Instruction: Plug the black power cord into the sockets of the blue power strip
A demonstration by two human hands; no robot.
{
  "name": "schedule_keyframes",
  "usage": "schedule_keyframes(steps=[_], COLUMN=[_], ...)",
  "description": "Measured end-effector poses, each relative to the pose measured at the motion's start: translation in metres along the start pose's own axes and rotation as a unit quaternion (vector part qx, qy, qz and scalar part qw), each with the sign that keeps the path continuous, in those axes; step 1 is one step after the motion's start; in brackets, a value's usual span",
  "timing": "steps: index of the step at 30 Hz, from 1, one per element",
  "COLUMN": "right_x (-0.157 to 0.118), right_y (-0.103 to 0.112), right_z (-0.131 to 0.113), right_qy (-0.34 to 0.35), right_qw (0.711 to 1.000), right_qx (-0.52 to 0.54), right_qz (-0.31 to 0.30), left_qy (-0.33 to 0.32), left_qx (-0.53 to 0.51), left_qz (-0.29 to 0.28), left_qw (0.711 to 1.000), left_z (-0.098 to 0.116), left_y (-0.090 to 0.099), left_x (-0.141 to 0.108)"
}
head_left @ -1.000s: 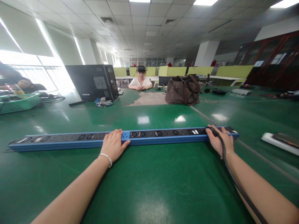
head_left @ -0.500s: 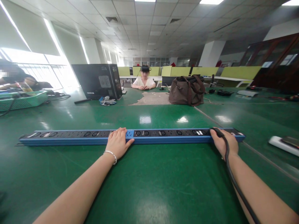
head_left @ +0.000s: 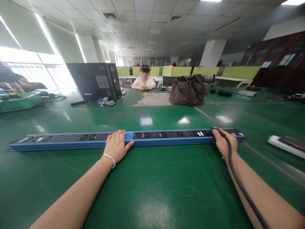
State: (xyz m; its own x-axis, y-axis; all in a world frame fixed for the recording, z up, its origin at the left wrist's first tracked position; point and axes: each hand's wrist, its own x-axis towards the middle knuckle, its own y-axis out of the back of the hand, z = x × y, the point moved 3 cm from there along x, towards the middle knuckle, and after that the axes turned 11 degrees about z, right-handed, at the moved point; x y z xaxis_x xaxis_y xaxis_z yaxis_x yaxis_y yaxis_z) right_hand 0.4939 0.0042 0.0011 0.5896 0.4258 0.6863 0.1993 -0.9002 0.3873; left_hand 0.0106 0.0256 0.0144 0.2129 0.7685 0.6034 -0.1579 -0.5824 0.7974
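Note:
A long blue power strip [head_left: 157, 142] with a black face of several sockets lies crosswise on the green table. My left hand [head_left: 116, 144] is closed over it left of its middle, fingers across the top and thumb along the near side, beside a blue socket section. Near the strip's right end, my right hand [head_left: 226, 141] grips the plug [head_left: 218, 131] of a black power cord [head_left: 234, 175]. The plug is at the strip's face; the hand hides how far it sits in a socket. From there the cord runs down over my right forearm.
A white bar-shaped object [head_left: 283, 146] lies at the right. Further back are a black computer case [head_left: 95, 81], gloves [head_left: 106, 102], a brown bag [head_left: 187, 90] and a green basket [head_left: 21, 101]. One person sits opposite, another at far left.
The whole view has shifted slightly, so the strip and both hands appear a little further left. Both hands keep their places on the strip and the plug.

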Motion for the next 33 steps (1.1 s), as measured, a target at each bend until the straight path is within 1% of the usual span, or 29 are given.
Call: schedule_keyframes(steps=[2,3,6,7,8,9,11,13,15,17,19,24,29,33], right_x=[0.003,0.005,0.010,0.010,0.008,0.004,-0.009,-0.025,-0.038,-0.046,-0.048,-0.047,-0.051,-0.052], right_y=[0.001,0.003,0.009,0.011,0.011,0.009,0.001,-0.007,-0.013,-0.018,-0.020,-0.018,-0.016,-0.016], right_z=[-0.002,-0.003,-0.012,-0.018,-0.028,-0.039,-0.062,-0.084,-0.099,-0.107,-0.108,-0.102,-0.107,-0.109], right_qy=[-0.016,-0.036,-0.109,-0.113,-0.089,-0.062,-0.026,-0.003,0.012,0.024,0.032,0.037,0.047,0.042], right_qw=[1.000,0.998,0.978,0.971,0.972,0.976,0.983,0.986,0.988,0.989,0.989,0.990,0.993,0.992], right_qx=[0.020,0.038,0.119,0.144,0.160,0.177,0.178,0.161,0.134,0.110,0.099,0.097,0.069,0.073], right_qz=[0.012,0.033,0.134,0.154,0.146,0.115,0.024,-0.043,-0.074,-0.098,-0.107,-0.099,-0.089,-0.090], left_qy=[0.000,0.000,-0.005,-0.006,-0.007,-0.007,-0.005,-0.005,-0.006,-0.010,-0.012,-0.012,-0.012,-0.014], left_qx=[0.002,0.002,0.007,0.009,0.010,0.011,0.012,0.013,0.015,0.016,0.017,0.011,0.022,0.024], left_qz=[0.000,0.000,0.000,0.000,0.000,0.000,0.001,0.002,0.002,0.002,0.003,0.005,0.011,0.010], left_qw=[1.000,1.000,1.000,1.000,1.000,1.000,1.000,1.000,1.000,1.000,1.000,1.000,1.000,1.000], left_z=[0.000,0.000,0.000,0.000,0.000,0.000,-0.001,-0.001,-0.001,-0.001,0.000,-0.001,-0.001,-0.001], left_y=[0.000,0.001,0.000,0.000,0.000,-0.001,-0.001,-0.001,-0.001,-0.001,-0.001,-0.001,-0.002,-0.002], left_x=[0.000,0.000,0.000,0.000,0.000,0.000,-0.001,-0.001,-0.001,-0.001,-0.001,-0.001,-0.001,-0.001])
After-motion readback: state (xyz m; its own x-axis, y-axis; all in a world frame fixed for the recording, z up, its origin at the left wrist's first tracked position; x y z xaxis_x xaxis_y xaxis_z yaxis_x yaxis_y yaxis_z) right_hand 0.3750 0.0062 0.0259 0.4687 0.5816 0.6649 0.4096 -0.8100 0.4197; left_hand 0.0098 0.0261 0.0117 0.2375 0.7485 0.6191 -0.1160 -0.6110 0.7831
